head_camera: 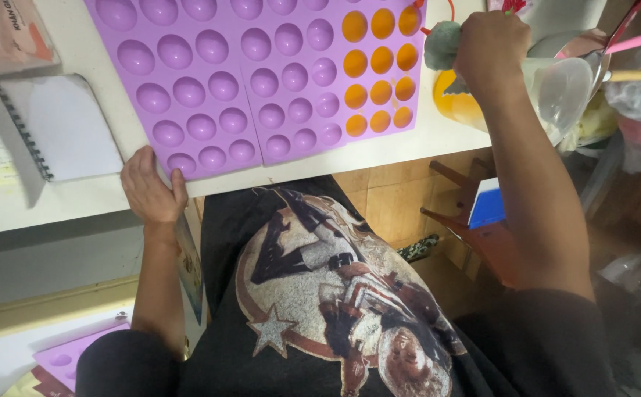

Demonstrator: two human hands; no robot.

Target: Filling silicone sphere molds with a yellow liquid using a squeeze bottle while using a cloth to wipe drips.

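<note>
white tabletop (78, 202) edge runs across the view, seen from above the person's lap. nearest: left hand (151, 192) lying flat and open on the tabletop edge, fingertips touching the near corner of the purple silicone mould (210, 88), gripping nothing. mould has rows of round cavities; most look empty, the right-hand columns hold orange filling (381, 70). spiral notebook (56, 129) lies to the left, apart from the mould. farther right: right hand (491, 45) closed around a clear plastic cup (556, 92) and a greenish cloth (442, 44), held beyond the mould's right edge over an orange container (456, 103). risk, as judged: the mould is floppy; a nudge from the left hand could slop the filled cavities, and a tilted cup could drip onto the tabletop.
</note>
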